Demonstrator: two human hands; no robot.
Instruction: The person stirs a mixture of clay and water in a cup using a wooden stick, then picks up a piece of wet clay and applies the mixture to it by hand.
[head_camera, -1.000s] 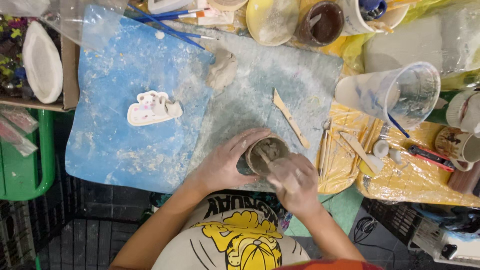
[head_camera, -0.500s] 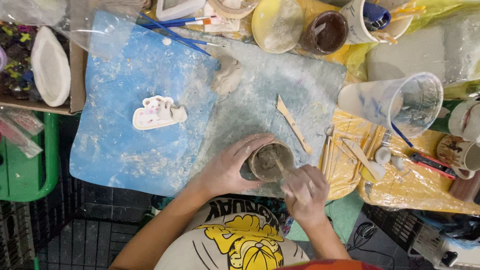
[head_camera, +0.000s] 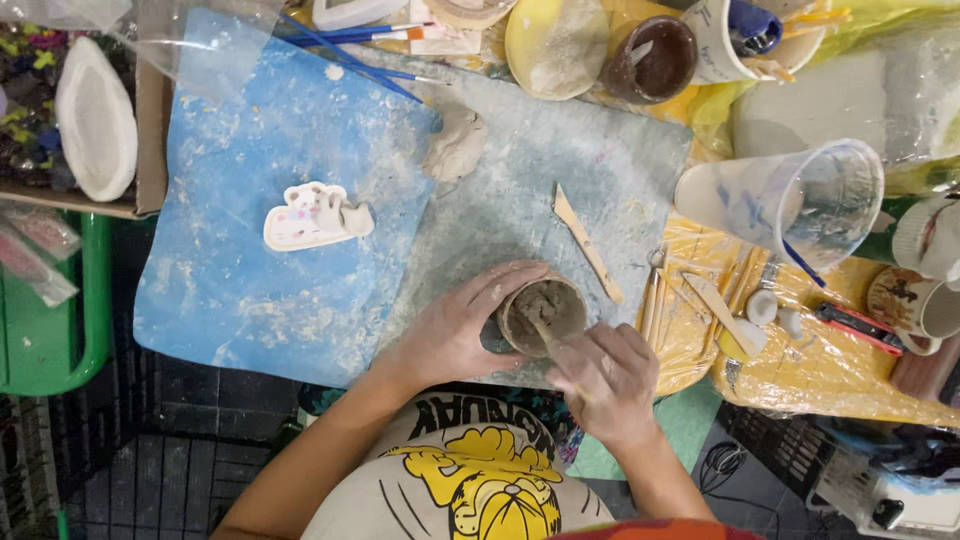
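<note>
While both hands work at lower centre, a clay cup (head_camera: 545, 315) sits on the grey mat (head_camera: 520, 190).
Left hand (head_camera: 455, 325) wraps the cup; right hand (head_camera: 605, 380) is closed on a stick (head_camera: 545, 335) dipped inside.

Even, bright overhead light falls softly on the bench (head_camera: 300, 300), shadows staying faint and short around the grip on the clay cup (head_camera: 543, 315), mild glare glinting off the clear plastic cup (head_camera: 800, 205) up right of it, while far corners bend and soften slightly.
</note>
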